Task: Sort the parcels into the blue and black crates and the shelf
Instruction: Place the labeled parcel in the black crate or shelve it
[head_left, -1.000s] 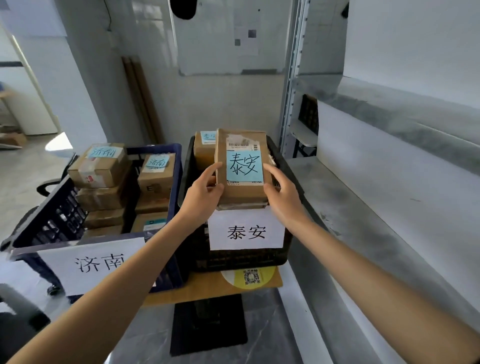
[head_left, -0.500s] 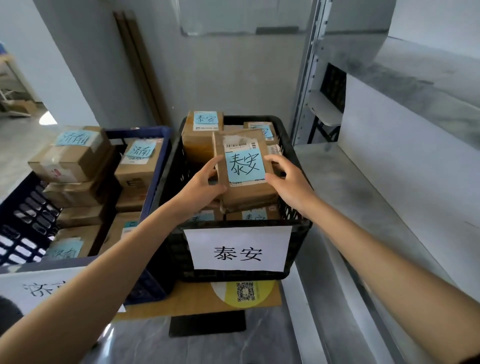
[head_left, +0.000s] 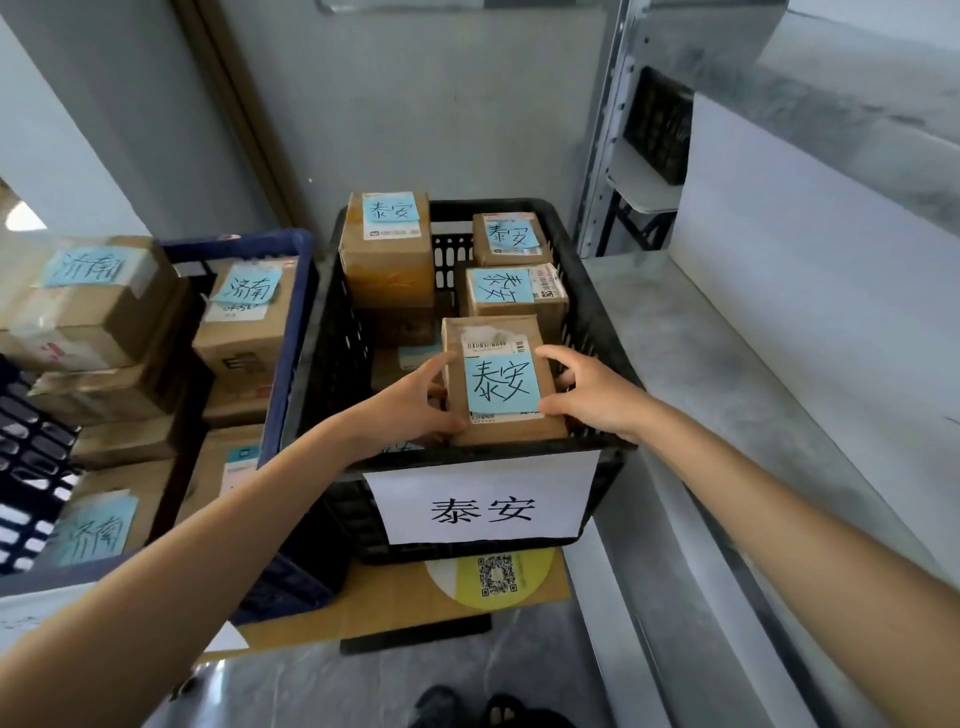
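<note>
Both hands hold one small brown parcel (head_left: 501, 382) with a blue note, the left hand (head_left: 415, 402) on its left side and the right hand (head_left: 592, 392) on its right. The parcel sits low inside the black crate (head_left: 332, 332), at the front, near three other parcels. The blue crate (head_left: 291, 312) stands just beside it on the left.

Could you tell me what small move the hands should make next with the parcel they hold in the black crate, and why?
Probably settle the parcel onto the parcels below and let go. Its blue note matches the sign on the black crate, and the left hand and right hand hold it inside the near right corner.
</note>
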